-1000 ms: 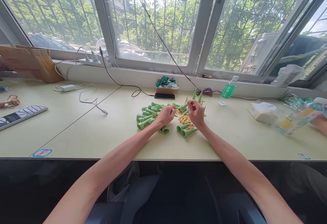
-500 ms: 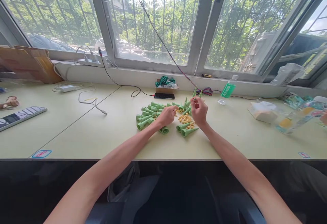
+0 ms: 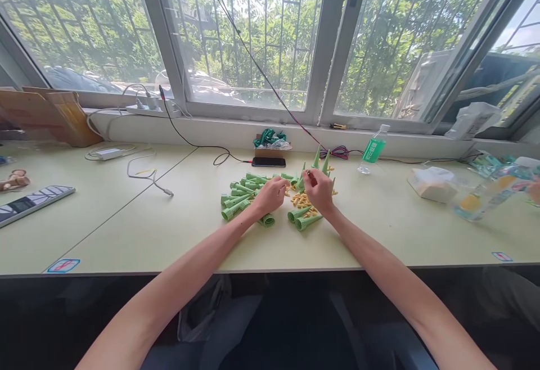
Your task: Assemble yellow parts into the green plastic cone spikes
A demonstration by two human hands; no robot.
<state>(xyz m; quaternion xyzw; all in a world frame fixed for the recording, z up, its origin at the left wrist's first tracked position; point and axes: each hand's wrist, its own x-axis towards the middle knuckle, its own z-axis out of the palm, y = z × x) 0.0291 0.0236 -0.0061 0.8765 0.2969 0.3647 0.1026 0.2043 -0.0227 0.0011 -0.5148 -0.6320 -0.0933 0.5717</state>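
Observation:
A heap of green plastic cones (image 3: 239,193) lies in the middle of the pale table (image 3: 169,224), with small yellow pieces (image 3: 300,198) scattered to its right. My left hand (image 3: 271,195) is curled, fingers closed, over the right edge of the heap beside the yellow bits. What it holds is hidden. My right hand (image 3: 319,189) is raised just above the yellow pieces, thumb and fingers pinched on a green cone (image 3: 301,181). Two cones (image 3: 304,219) lie below my right wrist, and two more stand upright (image 3: 320,159) behind it.
A black phone (image 3: 268,162) and a small box with green material (image 3: 270,139) sit behind the heap. A green-labelled bottle (image 3: 373,151) stands right, with a white packet (image 3: 429,183) and another bottle (image 3: 489,190) beyond. Cables (image 3: 143,167) and a keyboard-like slab (image 3: 34,201) lie left.
My right hand came down and left from beside the upright cones to above the yellow pieces. My left hand stayed curled at the heap. The view shifted slightly.

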